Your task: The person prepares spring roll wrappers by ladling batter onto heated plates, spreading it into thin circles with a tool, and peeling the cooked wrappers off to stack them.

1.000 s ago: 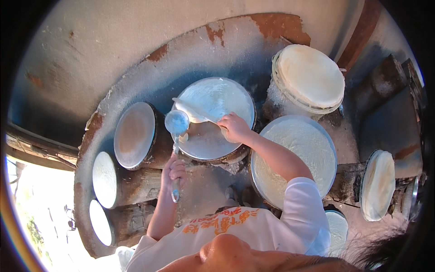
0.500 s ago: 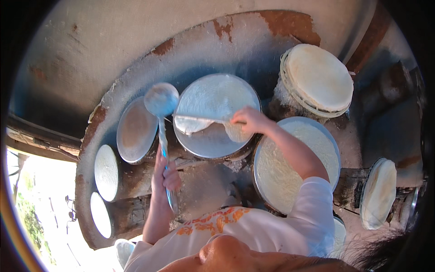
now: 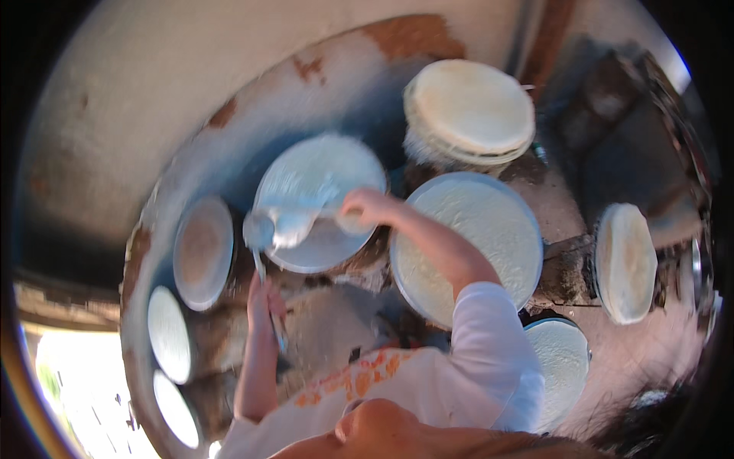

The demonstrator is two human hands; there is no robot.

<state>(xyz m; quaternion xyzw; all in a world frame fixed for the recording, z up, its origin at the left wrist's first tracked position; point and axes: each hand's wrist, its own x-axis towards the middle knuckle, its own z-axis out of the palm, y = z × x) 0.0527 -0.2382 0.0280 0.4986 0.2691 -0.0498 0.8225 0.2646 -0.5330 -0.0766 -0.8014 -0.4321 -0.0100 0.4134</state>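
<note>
A long-handled ladle (image 3: 258, 231) is in my left hand (image 3: 265, 306), its round bowl raised at the left rim of a round griddle (image 3: 325, 256). My right hand (image 3: 367, 208) is closed on a straight-edged scraper (image 3: 313, 208), blurred by motion, lying across that griddle. A white lump of batter (image 3: 293, 229) hangs along the scraper's near edge, close to the ladle bowl. Beyond the scraper, a thin layer of pale batter (image 3: 325, 168) coats the griddle; on the near side grey metal shows.
Under my right forearm lies a large batter-covered griddle (image 3: 474, 237). A stack of round flatbreads (image 3: 474, 107) stands at the far right. More griddles curve down the left, one brownish griddle (image 3: 202, 252) among them. Another flatbread-topped round (image 3: 625, 264) sits at right.
The view has turned, shifting the surroundings. The ladle bowl has come down to the central griddle's left rim, near the scraper. Both hands keep their holds.
</note>
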